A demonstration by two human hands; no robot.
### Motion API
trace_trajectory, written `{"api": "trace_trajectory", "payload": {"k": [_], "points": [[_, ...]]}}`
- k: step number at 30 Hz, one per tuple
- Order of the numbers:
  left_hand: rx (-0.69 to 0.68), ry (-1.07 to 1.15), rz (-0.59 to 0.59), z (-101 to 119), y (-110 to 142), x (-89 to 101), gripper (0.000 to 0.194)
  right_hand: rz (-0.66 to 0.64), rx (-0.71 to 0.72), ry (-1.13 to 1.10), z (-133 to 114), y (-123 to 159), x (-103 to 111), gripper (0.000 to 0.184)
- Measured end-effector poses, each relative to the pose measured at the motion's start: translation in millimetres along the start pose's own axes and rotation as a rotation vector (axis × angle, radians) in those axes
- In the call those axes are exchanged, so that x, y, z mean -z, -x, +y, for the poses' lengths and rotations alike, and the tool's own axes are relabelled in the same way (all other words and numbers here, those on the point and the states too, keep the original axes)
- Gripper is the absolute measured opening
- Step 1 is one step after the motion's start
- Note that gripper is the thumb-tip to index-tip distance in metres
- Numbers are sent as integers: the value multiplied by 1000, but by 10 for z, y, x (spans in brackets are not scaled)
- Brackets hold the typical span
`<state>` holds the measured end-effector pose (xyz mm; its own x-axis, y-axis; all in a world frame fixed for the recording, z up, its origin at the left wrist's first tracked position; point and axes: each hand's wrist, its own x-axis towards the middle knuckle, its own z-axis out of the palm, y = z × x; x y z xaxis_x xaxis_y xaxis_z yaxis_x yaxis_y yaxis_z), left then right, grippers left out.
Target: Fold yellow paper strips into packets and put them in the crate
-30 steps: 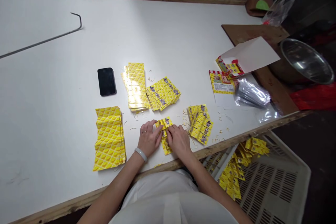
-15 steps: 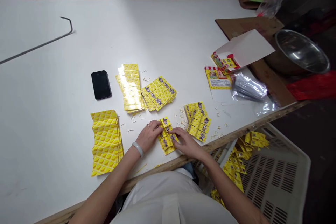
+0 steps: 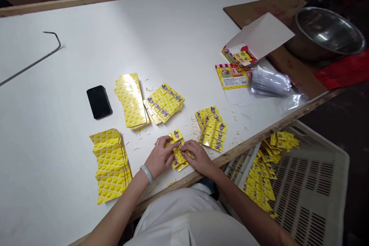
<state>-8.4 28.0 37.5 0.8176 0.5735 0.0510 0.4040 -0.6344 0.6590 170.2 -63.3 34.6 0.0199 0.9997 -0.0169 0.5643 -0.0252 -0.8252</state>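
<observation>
A small yellow printed card sheet [image 3: 178, 160] with purple cartoon figures and cut lines lies near the table's front edge. My left hand [image 3: 158, 157], with a ring and a pale bracelet, has its bent fingers on the sheet's left side. From the other side my right hand [image 3: 199, 158] pinches at its middle, fingertips close to the left ones. Raised flaps stand between the fingers. To the right lies a fanned pile of similar cards [image 3: 213, 128]. Another card pile [image 3: 164, 103] is behind, beside a taller stack of yellow patterned strips [image 3: 131, 100].
Folded yellow sheets [image 3: 111, 165] and a black phone [image 3: 98, 102] lie left. A bent metal rod [image 3: 34, 62] is farther back. Rightward are an open box [image 3: 259, 36], clear plastic sleeves [image 3: 269, 81] and a metal bowl [image 3: 328, 32]. A crate [image 3: 311, 184] holding yellow pieces stands below the edge.
The camera view has turned and shifted slightly. Both hands remain at the same card sheet, their fingers a little closer together, with its flaps bent somewhat differently.
</observation>
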Motion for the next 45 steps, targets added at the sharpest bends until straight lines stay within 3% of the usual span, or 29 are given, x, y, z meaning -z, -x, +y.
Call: {"api": "trace_trajectory", "payload": {"k": [8, 13, 18, 21, 25, 30, 36, 41, 43, 45], "points": [[12, -175, -156, 55, -145, 82, 25, -19, 74, -44, 50, -5, 21, 16], [8, -226, -161, 90, -160, 65, 26, -27, 80, -60, 22, 2, 65, 19], [-49, -217, -184, 59, -162, 52, 28, -44, 26, -123, 88, 16, 88, 37], [-51, -198, -165, 51, -151, 27, 26, -15, -20, -129, 122, 37, 60, 38], [-18, -68, -105, 42, -119, 19, 25, -40, 34, -60, 99, 97, -3, 32], [-20, 78, -108, 22, -66, 76, 18, -34, 26, 243, 8, 113, -6, 28], [-104, -106, -83, -20, 28, -53, 23, -173, 205, 483, 14, 15, 88, 18], [-176, -198, -5, -89, 119, -215, 23, -153, 455, 539, 171, 39, 60, 15], [-179, -240, 18, -92, 145, -256, 21, -170, 464, 485, 218, 18, 79, 14], [-179, -276, 38, -86, 162, -283, 22, -187, 378, 369, 226, -35, 125, 11]]}}
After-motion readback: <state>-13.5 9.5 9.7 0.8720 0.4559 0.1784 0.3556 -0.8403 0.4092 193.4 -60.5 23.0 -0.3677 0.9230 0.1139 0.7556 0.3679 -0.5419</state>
